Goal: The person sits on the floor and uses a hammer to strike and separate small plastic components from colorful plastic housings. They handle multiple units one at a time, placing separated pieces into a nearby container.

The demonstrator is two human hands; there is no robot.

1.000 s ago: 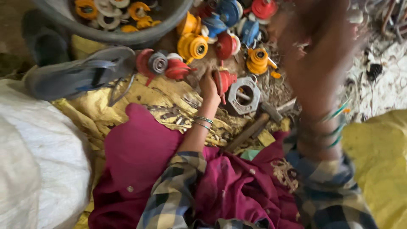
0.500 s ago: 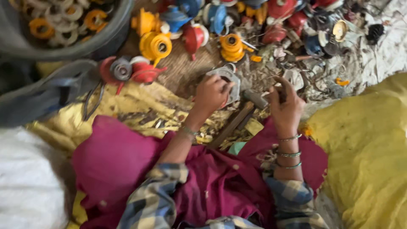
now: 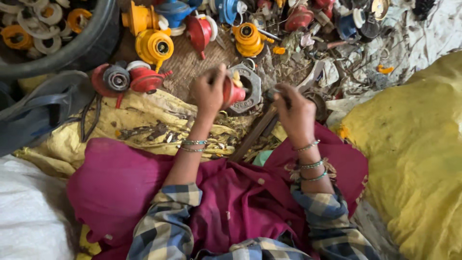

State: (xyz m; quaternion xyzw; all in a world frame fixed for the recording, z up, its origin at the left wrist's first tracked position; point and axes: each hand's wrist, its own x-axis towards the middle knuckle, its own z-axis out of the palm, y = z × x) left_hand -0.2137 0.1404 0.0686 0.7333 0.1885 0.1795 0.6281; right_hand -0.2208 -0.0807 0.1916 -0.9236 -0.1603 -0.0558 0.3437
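Head view, items as we find them:

1. Left hand (image 3: 209, 91): our grip is clamped on a red regulator part (image 3: 233, 91), fingers wrapped round its left side, held up just above the floor.
2. Red regulator part: sits in the left hand, directly over and partly covering a grey hexagonal metal ring (image 3: 246, 89) that lies on the ground.
3. Right hand (image 3: 294, 111): our grip is closed on the upper end of a hammer (image 3: 255, 135); the wooden handle slants down and left toward our lap. The head of the hammer is hidden by the fingers.
4. Bangles on both wrists; checked sleeves below them.
5. Magenta cloth (image 3: 120, 183): spread over our lap, beneath both forearms.
6. Yellow patterned cloth (image 3: 144, 125): on the floor just beyond the magenta one, with small dark scraps on it.
7. Pile of regulators (image 3: 154, 45), yellow, red and blue, strewn across the floor beyond the hands.
8. Dark basin (image 3: 72, 50), upper left, holding white and orange rings.
9. Yellow sack (image 3: 414, 154) at right; white sack (image 3: 29, 212) at lower left.
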